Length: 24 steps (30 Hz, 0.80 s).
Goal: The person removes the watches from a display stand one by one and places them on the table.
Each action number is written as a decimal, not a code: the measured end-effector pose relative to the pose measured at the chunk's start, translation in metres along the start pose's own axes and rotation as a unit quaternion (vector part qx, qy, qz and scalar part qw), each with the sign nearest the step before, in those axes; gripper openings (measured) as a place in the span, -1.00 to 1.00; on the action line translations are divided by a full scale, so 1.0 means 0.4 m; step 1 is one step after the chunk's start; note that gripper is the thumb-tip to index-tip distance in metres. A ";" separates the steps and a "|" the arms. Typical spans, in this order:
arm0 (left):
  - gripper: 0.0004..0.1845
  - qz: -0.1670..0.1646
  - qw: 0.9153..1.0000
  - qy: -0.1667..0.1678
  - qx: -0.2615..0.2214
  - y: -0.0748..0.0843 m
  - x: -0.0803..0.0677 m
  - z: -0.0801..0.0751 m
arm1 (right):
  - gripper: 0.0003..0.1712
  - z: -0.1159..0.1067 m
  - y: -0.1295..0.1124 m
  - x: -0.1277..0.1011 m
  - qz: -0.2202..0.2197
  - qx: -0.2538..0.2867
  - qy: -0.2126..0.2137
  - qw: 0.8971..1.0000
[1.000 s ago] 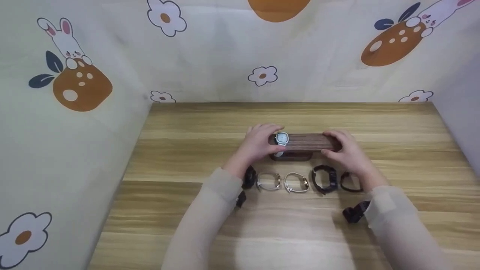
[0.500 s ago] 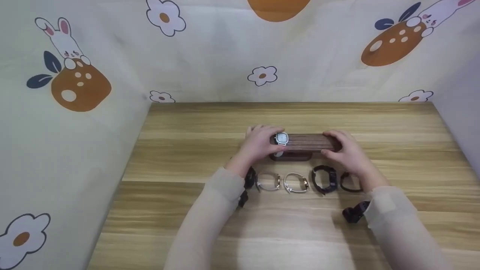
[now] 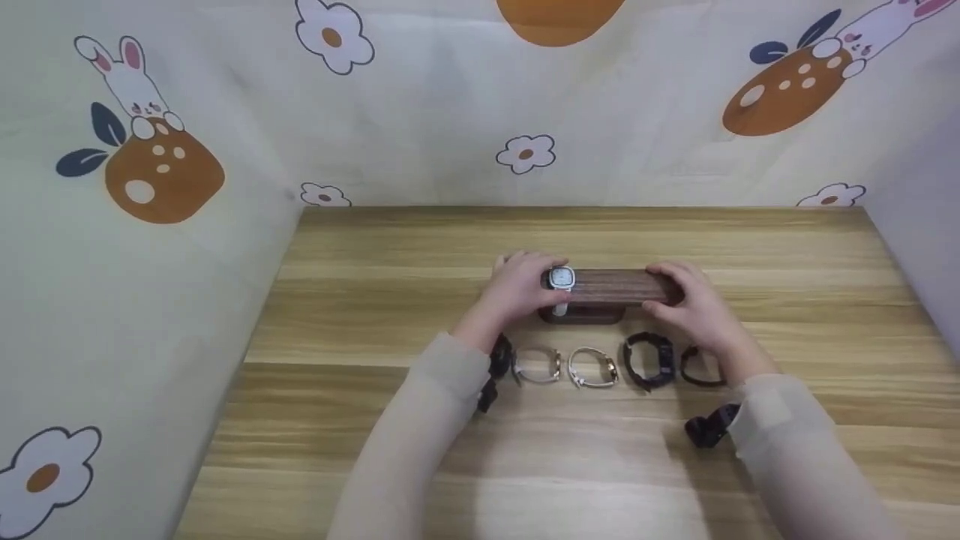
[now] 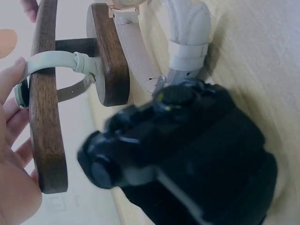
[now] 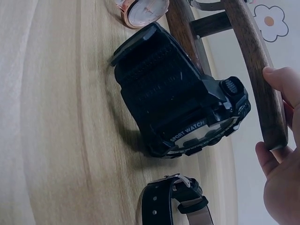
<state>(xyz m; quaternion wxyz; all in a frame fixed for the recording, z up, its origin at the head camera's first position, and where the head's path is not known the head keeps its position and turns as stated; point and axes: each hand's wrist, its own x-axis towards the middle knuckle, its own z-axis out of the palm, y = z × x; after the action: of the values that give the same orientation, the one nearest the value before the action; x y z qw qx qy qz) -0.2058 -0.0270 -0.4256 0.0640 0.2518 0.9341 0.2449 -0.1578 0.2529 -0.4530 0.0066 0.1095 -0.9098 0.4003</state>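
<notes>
Left hand (image 3: 517, 289) and right hand (image 3: 694, 300) curled round the ends of the watch stand (image 3: 611, 285), mid-table, white watch (image 3: 561, 279) on it.

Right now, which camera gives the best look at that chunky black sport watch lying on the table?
The right wrist view: the black sport watch fills the frame, lying on its side with "SPORT WATCH" readable on the case. The head view shows it small, in the row before the wooden stand. The left wrist view shows another, blurred black watch instead.

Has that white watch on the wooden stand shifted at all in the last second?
No. The white watch sits at the same spot on the wooden stand, near its left end, as before.
</notes>
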 end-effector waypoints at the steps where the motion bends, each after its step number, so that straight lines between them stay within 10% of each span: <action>1: -0.31 0.001 1.000 -0.005 0.000 0.002 0.002 0.000 | -0.32 0.001 0.001 0.000 -0.002 -0.002 0.002 1.000; 24: -0.42 -0.005 1.000 -0.004 -0.002 -0.016 0.004 -0.012 | -0.33 0.000 0.002 -0.002 0.003 0.013 -0.001 1.000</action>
<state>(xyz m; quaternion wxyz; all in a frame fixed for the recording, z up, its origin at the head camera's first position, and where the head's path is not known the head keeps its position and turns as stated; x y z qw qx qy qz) -0.2114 -0.0330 -0.4244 0.0695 0.2484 0.9344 0.2457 -0.1574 0.2537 -0.4537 0.0030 0.1070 -0.9050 0.4117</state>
